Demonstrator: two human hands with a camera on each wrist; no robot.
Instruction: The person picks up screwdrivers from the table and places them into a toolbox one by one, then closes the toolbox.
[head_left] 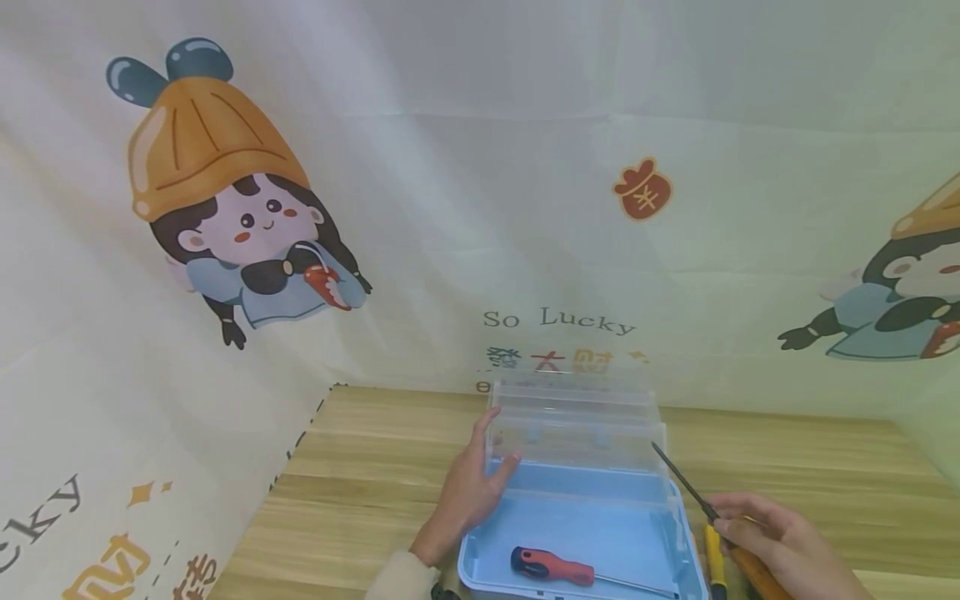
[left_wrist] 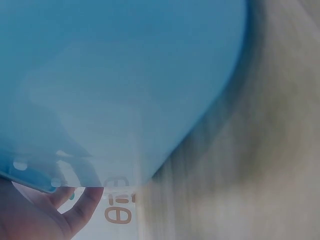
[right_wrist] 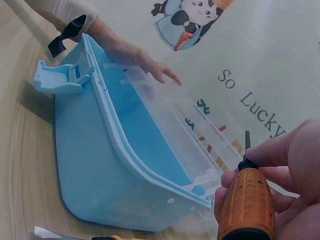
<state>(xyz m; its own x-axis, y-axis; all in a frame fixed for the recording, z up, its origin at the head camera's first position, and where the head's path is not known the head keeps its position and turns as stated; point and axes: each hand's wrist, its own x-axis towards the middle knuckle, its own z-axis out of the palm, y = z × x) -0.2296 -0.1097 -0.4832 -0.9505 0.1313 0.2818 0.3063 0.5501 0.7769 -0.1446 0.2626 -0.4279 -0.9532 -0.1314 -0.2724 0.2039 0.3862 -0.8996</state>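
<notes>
A light blue plastic box point(head_left: 581, 521) stands with its clear lid point(head_left: 577, 442) tipped back. My left hand point(head_left: 468, 483) is at the lid's left edge, thumb on the near side and fingers behind. The right wrist view shows this left hand point(right_wrist: 132, 55) across the box. My right hand point(head_left: 787, 542) holds a screwdriver with an orange handle point(right_wrist: 247, 205), its dark shaft pointing up and left, beside the box's right wall. Inside the box lies a red-and-black screwdriver point(head_left: 555, 567), shaft to the right.
A yellow-and-black handled tool point(head_left: 714, 562) lies on the wooden table point(head_left: 360, 467), right of the box. A blue latch point(right_wrist: 60, 77) sticks out from the box's front. Behind the table hangs a printed cloth point(head_left: 450, 208).
</notes>
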